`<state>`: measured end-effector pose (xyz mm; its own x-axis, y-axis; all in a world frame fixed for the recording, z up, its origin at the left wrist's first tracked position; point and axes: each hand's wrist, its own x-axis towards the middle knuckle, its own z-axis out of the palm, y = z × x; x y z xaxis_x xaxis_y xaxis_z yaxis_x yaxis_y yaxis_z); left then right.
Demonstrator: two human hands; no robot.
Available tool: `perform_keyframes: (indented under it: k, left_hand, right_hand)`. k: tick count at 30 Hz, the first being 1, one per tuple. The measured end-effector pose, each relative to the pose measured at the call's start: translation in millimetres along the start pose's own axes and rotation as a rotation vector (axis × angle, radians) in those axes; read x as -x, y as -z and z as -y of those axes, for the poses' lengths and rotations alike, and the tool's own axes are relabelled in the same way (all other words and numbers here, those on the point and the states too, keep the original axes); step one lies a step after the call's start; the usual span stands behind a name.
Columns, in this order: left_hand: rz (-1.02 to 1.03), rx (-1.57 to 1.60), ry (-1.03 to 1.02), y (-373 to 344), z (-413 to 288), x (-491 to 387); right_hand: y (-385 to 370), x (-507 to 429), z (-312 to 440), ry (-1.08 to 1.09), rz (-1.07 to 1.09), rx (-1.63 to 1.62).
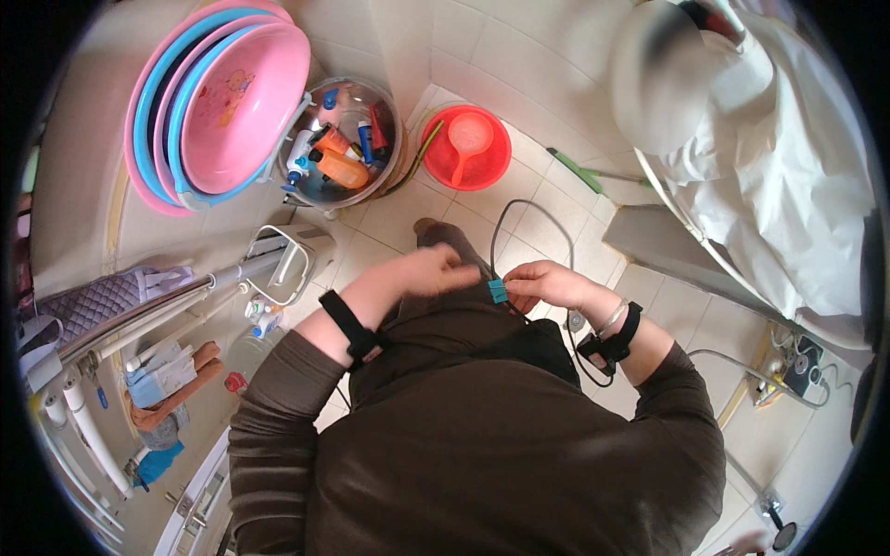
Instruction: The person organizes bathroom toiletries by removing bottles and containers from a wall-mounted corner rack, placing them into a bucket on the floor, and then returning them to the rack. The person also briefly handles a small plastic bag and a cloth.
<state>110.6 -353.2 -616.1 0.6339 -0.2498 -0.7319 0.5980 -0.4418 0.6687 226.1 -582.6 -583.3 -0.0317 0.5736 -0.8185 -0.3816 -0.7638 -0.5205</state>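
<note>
In front of my lap, my right hand (546,285) pinches a small teal clip (498,291) between thumb and fingertips. A dark cable (571,233) loops up from beside the clip, over the tiled floor. My left hand (445,271), blurred, hangs over the dark trouser leg just left of the clip. Its thumb stands off from the fingers, and nothing shows in it. Black straps with small devices circle both forearms, the left strap (348,325) and the right strap (622,340). A bracelet (613,316) sits on the right wrist.
Nested pink and blue basins (254,111) hang at upper left. Beside them a clear tub (396,149) holds several bottles. A red basin (431,163) with a dipper stands ahead, left of a green squeegee (576,171). Racks (97,431) line the left; a white covered appliance (779,194) is right.
</note>
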Motion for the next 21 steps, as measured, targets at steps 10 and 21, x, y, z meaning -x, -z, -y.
perform_keyframes:
  k: [10, 21]
  left_hand:
    - [0.051, 0.019, -0.205, -14, -17, 16]
    - [-0.235, 0.013, -0.232, -18, -21, 26]
  right_hand:
    - [2, -5, 30, 0.131, 0.076, 0.378]
    - [3, -11, 55, 0.151, 0.226, 0.534]
